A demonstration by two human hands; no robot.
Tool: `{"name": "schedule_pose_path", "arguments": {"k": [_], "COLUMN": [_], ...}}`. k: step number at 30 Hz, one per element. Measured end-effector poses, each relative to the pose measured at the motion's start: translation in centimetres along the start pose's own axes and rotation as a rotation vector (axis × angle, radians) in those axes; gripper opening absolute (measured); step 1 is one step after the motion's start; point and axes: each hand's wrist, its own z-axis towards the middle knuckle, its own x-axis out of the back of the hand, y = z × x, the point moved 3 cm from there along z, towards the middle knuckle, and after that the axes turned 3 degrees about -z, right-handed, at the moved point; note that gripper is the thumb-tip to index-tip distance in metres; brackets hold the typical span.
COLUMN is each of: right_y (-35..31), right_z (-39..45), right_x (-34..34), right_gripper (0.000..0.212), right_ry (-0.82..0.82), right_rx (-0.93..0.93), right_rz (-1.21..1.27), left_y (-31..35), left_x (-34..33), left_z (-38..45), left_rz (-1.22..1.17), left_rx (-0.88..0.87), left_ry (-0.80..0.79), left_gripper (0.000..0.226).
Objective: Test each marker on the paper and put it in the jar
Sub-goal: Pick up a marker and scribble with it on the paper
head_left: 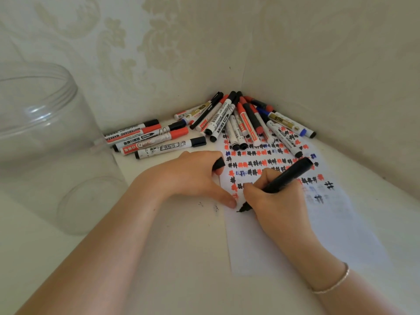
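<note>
Two bare hands worked over a white tabletop set into a wallpapered corner. One clear jar stood at the left edge, with nothing visible inside it. One sheet of paper lay on the right half, its far part covered with rows of small black, red and blue hash marks.

Five markers lay side by side near the jar, pointing left to right. A bigger pile fanned out of the far corner, partly on the paper; the heap overlapped too much to count exactly, roughly twenty.

The right hand pinched one black marker between thumb and curled fingers. The marker was all black and uncapped, its long axis slanting from upper right down to lower left, tip touching the paper near its left edge. The left hand rested at the paper's edge, fingers curled around a black cap, thumb stretched out and pressing the paper just beside the tip. A thin bracelet circled the right wrist.
</note>
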Motion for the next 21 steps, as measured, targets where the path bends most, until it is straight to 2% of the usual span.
{"name": "schedule_pose_path", "arguments": {"k": [21], "right_y": [0.23], "right_z": [0.2], "right_x": [-0.05], "right_gripper": [0.02], "right_ry": [-0.013], "right_rx": [-0.033], "right_rz": [0.017], "left_y": [-0.22], "left_x": [-0.04], "left_z": [0.23], "left_rz": [0.003], "left_rx": [0.015], "left_ry": [-0.024], "left_gripper": [0.057]}}
